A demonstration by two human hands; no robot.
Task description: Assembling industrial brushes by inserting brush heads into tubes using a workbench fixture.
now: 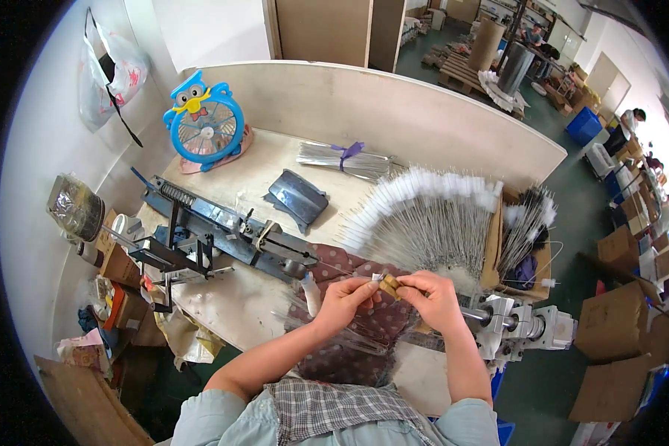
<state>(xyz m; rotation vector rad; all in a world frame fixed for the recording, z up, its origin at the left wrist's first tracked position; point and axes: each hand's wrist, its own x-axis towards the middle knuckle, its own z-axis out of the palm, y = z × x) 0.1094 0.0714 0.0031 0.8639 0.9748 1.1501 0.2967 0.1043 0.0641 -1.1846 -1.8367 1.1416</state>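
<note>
Head view: left hand (347,296) and right hand (431,294) pinch small tan piece (391,285) at frame centre; white-tipped wires (424,215) fanned behind, tied wire bundle (346,158) untouched.

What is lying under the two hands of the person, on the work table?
Under the left hand and right hand lies a dark maroon cloth with pale dots, spread over the pale wooden table. The hands pinch a small tan piece. The table under the cloth is hidden.

sleeves: pale blue-grey, pushed above elbows | front: grey-white plaid cloth | forearms, hands: bare
</note>
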